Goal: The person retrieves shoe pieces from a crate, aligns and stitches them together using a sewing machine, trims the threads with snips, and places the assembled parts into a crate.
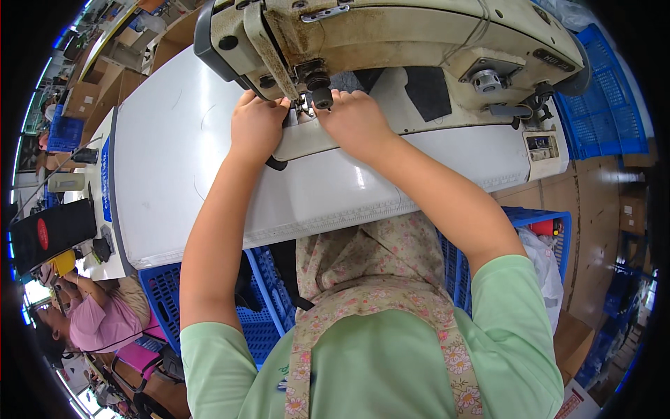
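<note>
Both my hands are at the needle area of a beige, rust-stained sewing machine (412, 52). My left hand (257, 127) lies just left of the presser foot (303, 108), its fingers curled in and its thumb turned toward the foot. Close on the other side, my right hand (354, 124) has its fingers bent and pressed together by a black round knob (321, 96). A sliver of dark material shows beside my left thumb; what either hand pinches is mostly hidden. Behind my right hand, a dark flat piece (427, 94) lies under the machine arm.
The white table (202, 153) has a ruler strip along its near edge. Blue crates stand under the table and a blue basket (604, 98) at the far right. A co-worker in a pink top (105, 325) sits at the left near another machine.
</note>
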The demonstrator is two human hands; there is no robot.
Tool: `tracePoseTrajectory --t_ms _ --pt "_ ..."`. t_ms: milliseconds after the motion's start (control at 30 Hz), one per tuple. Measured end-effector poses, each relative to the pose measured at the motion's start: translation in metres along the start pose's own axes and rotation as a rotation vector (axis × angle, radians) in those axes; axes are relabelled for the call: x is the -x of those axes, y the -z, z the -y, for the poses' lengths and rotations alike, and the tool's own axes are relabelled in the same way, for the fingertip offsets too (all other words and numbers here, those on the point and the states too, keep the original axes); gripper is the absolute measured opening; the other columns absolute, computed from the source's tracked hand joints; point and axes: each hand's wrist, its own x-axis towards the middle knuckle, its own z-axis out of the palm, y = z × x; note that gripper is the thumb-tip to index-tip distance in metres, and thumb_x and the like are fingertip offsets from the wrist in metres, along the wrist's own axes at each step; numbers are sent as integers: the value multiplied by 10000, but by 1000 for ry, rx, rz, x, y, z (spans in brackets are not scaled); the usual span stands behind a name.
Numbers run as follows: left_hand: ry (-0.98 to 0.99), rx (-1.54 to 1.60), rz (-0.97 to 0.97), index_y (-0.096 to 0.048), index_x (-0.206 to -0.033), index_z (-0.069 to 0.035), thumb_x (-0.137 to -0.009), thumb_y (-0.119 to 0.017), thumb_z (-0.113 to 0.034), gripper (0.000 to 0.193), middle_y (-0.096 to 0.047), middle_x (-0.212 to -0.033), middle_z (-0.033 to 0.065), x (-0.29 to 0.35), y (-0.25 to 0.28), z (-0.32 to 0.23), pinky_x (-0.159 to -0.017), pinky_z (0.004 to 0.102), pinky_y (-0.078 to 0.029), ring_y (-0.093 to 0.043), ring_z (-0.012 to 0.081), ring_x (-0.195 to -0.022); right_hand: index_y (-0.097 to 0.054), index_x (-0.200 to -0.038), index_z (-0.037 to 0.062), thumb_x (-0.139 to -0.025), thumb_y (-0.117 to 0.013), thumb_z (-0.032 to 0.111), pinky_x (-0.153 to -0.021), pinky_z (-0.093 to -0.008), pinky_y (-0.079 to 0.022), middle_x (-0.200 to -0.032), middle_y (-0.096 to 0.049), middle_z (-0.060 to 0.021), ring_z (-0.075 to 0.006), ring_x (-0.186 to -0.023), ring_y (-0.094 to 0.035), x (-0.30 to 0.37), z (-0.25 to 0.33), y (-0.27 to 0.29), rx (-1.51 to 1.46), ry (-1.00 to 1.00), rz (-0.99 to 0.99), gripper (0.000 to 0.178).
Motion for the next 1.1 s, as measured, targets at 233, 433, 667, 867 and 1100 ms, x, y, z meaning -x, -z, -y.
tracePoseTrajectory --t_ms 233,433,667,867,1100 --pt "27 29 75 -754 -835 -143 -882 -607 -200 164 -711 -811 1 -7 1 0 -801 318 -496 -634 211 -855 -667 -1043 45 -818 -590 131 -592 -328 -480 -760 -656 -80 -240 -703 -649 9 -9 8 -43 6 -135 253" --pt "183 183 94 -756 -906 -157 -847 -656 -174 117 -709 -899 28 2 0 -1 -797 363 -516 -644 280 -876 -714 -900 92 -746 -609 41 -707 -336 -495 -897 -689 -26 -180 -870 -648 59 -25 136 -259 -37 -457 194" --pt "80 111 34 -733 -793 -100 -869 -622 -224 183 -703 -787 9 -10 -2 -6 -802 335 -499 -605 231 -867 -673 -1144 56 -935 -522 395 -978 -380 -430 -1195 -643 -184 -343 -1145 -583 143 -329 208 -75 -1111 -459 426" --pt "38 59 12 -747 -788 -119 -864 -624 -231 183 -707 -764 -11 -2 -1 1 -798 323 -508 -615 216 -863 -671 -1158 123 -946 -501 416 -884 -388 -487 -1088 -674 -171 -362 -1046 -627 149 -335 214 164 -985 -340 400" --pt "34 44 -26 -754 -783 -138 -869 -630 -223 173 -708 -768 -27 -2 1 -3 -795 308 -510 -622 193 -876 -559 -1222 8 -974 -523 345 -893 -418 -478 -1074 -662 -237 -384 -1037 -626 219 -256 119 183 -1111 -590 420"
